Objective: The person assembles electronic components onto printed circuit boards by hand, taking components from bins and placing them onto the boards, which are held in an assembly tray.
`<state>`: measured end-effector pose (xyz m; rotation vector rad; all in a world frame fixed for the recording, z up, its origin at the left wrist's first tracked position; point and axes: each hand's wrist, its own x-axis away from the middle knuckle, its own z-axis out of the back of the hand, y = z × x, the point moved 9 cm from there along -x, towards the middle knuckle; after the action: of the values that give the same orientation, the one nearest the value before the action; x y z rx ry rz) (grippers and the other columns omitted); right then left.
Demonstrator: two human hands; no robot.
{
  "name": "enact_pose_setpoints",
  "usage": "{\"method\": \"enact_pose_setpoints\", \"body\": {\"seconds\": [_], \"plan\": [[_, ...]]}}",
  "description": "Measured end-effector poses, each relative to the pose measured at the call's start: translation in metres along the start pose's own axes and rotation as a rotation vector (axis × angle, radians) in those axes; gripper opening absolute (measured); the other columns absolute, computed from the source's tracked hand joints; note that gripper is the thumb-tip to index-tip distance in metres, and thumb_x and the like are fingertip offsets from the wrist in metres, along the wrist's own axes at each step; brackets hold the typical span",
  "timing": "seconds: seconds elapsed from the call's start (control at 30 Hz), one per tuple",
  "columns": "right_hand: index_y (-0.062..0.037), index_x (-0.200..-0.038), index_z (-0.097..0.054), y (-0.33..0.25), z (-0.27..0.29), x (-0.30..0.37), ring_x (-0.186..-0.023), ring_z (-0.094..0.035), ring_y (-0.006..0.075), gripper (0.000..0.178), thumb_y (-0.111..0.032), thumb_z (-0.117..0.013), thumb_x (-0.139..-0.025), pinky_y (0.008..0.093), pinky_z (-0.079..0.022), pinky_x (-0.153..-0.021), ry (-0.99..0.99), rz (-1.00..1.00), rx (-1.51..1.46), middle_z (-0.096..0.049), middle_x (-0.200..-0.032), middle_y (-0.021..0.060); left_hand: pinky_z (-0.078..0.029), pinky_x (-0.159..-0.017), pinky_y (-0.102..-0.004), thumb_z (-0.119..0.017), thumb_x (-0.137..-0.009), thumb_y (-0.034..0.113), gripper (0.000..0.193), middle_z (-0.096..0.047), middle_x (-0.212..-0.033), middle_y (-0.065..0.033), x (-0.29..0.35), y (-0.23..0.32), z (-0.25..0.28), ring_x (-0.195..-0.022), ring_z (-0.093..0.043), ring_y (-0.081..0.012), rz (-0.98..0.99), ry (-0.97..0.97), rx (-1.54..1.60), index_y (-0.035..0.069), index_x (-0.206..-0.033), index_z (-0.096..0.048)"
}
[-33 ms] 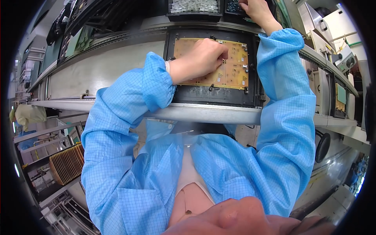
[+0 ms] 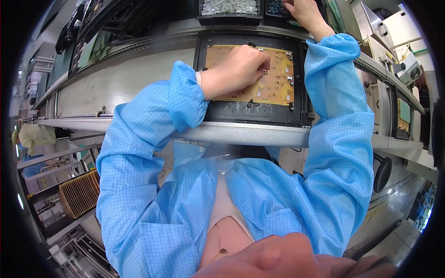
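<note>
A yellow-brown circuit board lies in a black carrier frame in front of me. Over the board's middle is my left hand, its fingers curled downward and closed. The hand itself hides its fingertips and anything in them. At the far right, my right hand reaches to a black bin of small dark blue parts. Its fingers are bent together at the bin, and the picture's top edge cuts off part of the hand. Whether it pinches a part does not show.
Beside the blue parts stands a black bin filled with small white parts. A metal rail runs along the near edge of the line. Another board in a carrier sits far right. A rack of brown boards stands low on the left.
</note>
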<state>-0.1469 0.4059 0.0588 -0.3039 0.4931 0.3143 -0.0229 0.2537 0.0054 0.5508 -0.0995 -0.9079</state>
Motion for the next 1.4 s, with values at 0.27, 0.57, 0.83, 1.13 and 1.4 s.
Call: {"method": "enact_pose_setpoints", "body": {"seconds": [0.27,0.57,0.83,1.13,1.4], "plan": [[-0.0016,-0.087,-0.073,0.006,0.029,0.016,-0.081,-0.067,0.0348,0.013,-0.010,-0.069,-0.079,0.0416,-0.053,-0.075,0.136,0.021,-0.174,-0.069,-0.084,0.0183,-0.054,-0.074,-0.0443,-0.068,-0.076,0.004,0.013,-0.069,-0.082,-0.0188,-0.014,0.017,-0.009,-0.082,-0.068,-0.0366,-0.005,-0.035,-0.080,0.003,-0.089,-0.068],[-0.0006,-0.104,-0.070,-0.027,0.049,0.053,-0.077,-0.065,0.0084,0.019,-0.016,-0.065,-0.095,0.0232,-0.052,-0.069,0.000,-0.184,-0.533,-0.071,-0.083,0.0045,-0.053,-0.076,-0.0444,-0.072,-0.073,0.008,0.013,-0.066,-0.085,-0.0148,-0.008,0.017,-0.003,-0.086,-0.066,-0.0339,0.017,0.042,-0.114,0.005,-0.086,-0.068],[0.0007,-0.109,-0.069,-0.035,0.037,0.121,-0.076,-0.061,0.0073,0.023,-0.017,-0.065,-0.095,0.0229,-0.051,-0.073,-0.239,-0.425,-0.927,-0.069,-0.088,0.0022,-0.053,-0.075,-0.0427,-0.066,-0.083,0.018,0.012,-0.065,-0.088,-0.0122,-0.027,-0.036,0.095,-0.085,-0.065,-0.0343,-0.022,0.482,-0.201,0.007,-0.084,-0.071],[0.0016,-0.122,-0.064,-0.056,0.005,0.169,-0.088,-0.063,0.0113,0.030,-0.014,-0.064,-0.096,0.0278,-0.053,-0.084,-0.428,-0.749,-1.453,-0.067,-0.098,0.0056,-0.054,-0.079,-0.0435,-0.073,-0.080,0.023,0.016,-0.072,-0.088,-0.0135,-0.083,-0.128,0.088,-0.087,-0.069,-0.0329,0.203,0.186,-0.377,0.010,-0.089,-0.075],[0.0007,-0.116,-0.062,-0.070,0.007,0.177,-0.089,-0.064,0.0125,0.024,-0.010,-0.064,-0.096,0.0268,-0.053,-0.084,-0.431,-0.804,-1.531,-0.068,-0.098,0.0066,-0.054,-0.071,-0.0382,-0.069,-0.079,0.012,0.013,-0.069,-0.082,-0.0184,-0.071,-0.109,0.095,-0.078,-0.069,-0.0316,0.144,0.253,-0.278,0.002,-0.086,-0.071]]}}
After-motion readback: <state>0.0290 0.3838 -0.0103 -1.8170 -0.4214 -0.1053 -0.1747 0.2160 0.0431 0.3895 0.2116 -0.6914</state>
